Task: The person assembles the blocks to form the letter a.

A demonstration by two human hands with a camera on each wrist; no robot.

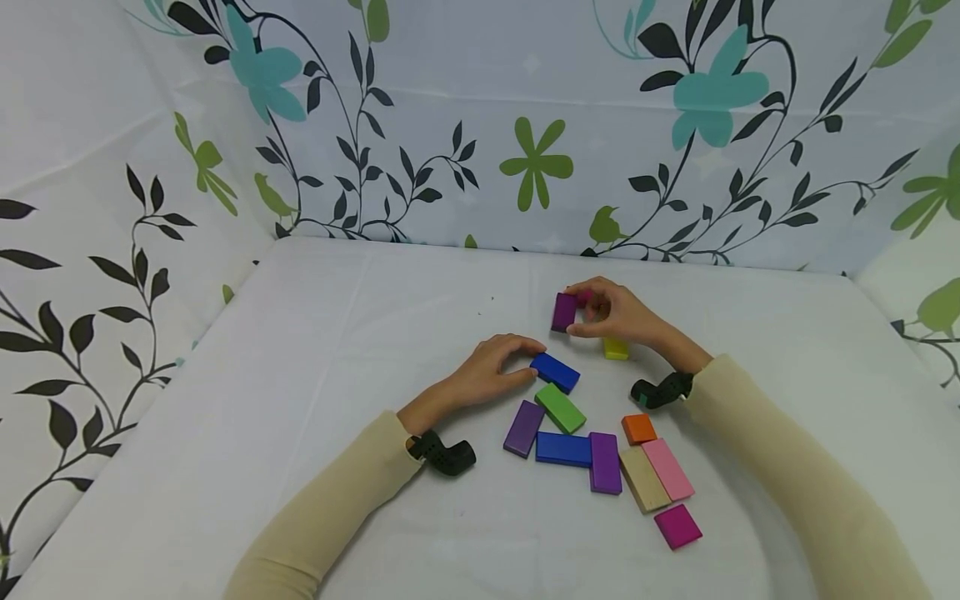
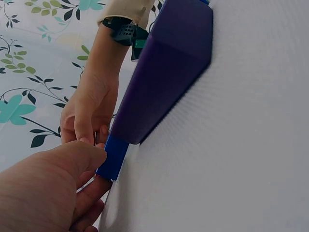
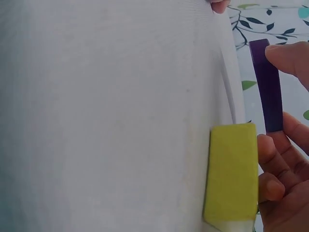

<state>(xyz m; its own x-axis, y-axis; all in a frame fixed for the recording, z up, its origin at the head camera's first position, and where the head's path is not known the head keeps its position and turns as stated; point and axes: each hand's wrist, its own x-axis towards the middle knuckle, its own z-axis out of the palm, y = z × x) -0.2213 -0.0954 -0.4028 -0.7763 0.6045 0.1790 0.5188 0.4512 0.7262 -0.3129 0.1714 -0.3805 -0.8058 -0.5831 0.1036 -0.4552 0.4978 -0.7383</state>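
My right hand (image 1: 621, 313) pinches a purple block (image 1: 564, 312) between thumb and fingers. The right wrist view shows that purple block (image 3: 268, 87) edge-on, gripped at its two ends. A yellow block (image 1: 616, 350) stands below the right hand, partly covered by it, and a magenta block (image 1: 584, 297) peeks out behind its fingers. My left hand (image 1: 487, 371) holds one end of a blue block (image 1: 556, 372) lying on the table, its thumb (image 2: 91, 153) along one side and fingers on the other. Just nearer lies a green block (image 1: 560, 408).
Nearer on the white table (image 1: 360, 333) lie a dark purple block (image 1: 523, 429), another blue block (image 1: 563, 449), a violet block (image 1: 605, 463), an orange block (image 1: 639, 429), a tan block (image 1: 644, 479), a pink block (image 1: 669, 469) and a magenta block (image 1: 678, 527). Patterned cloth (image 1: 450, 100) hangs behind.
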